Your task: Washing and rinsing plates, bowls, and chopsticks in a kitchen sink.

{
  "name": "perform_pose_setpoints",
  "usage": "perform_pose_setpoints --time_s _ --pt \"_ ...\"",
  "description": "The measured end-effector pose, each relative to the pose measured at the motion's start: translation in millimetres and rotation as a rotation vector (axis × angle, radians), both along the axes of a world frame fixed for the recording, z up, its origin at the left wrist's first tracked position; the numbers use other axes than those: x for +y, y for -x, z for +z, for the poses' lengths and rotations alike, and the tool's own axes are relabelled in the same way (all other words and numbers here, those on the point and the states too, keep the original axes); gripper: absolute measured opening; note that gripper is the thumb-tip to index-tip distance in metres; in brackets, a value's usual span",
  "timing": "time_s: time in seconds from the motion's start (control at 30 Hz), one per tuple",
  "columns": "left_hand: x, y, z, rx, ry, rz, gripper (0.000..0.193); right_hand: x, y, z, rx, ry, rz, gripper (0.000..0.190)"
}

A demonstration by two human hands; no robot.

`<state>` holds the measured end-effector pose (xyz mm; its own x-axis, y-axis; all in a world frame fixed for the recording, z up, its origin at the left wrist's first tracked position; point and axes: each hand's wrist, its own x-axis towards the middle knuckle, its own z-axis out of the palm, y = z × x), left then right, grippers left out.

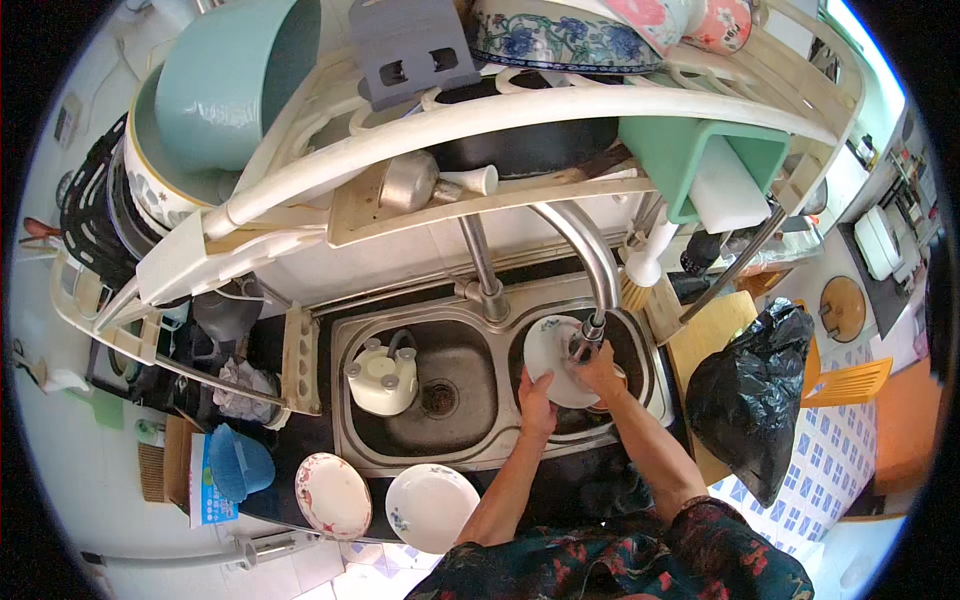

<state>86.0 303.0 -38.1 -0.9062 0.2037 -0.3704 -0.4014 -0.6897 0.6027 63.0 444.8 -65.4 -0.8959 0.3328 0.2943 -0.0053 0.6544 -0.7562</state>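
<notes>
A white dish with a blue floral pattern (551, 349) is tilted under the steel faucet (581, 251), above the right sink basin (519, 360). My left hand (538, 405) grips its lower left rim, thumb on the inner face. My right hand (602, 373) touches the dish on the right side, just beneath the spout. The faucet head partly covers those fingers, so their grip is unclear. Below the dish, a piece of another dish with an orange-brown edge (600, 406) shows in the basin.
A cream appliance base with round feet (381, 379) sits in the left basin (457, 375). Two dishes, red-rimmed (334, 496) and blue-flowered (433, 506), rest along the counter's front edge. Overhead spans a white dish rack (480, 124). A black plastic bag (754, 397) lies at right.
</notes>
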Motion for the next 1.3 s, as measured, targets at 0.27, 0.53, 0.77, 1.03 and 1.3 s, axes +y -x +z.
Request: perform_pose_setpoints --time_s 0.27,0.53,0.77,1.03,1.3 --pt "-14 1 -25 -0.13 -0.042 -0.076 0.052 -36 -14 55 -0.612 0.094 0.658 0.029" --pt "-20 18 -13 -0.105 -0.053 0.002 0.04 20 -12 67 -0.861 0.148 0.878 0.042" --pt "-30 30 -10 -0.153 0.093 -0.01 0.048 33 10 64 -0.461 -0.299 0.215 0.037" --pt "-41 18 -14 -0.167 0.107 -0.051 0.052 -20 -23 52 -0.239 0.011 -0.008 0.037" --pt "-44 -1 2 -0.114 0.117 -0.038 0.051 -64 -14 53 -0.076 -0.15 0.536 0.045"
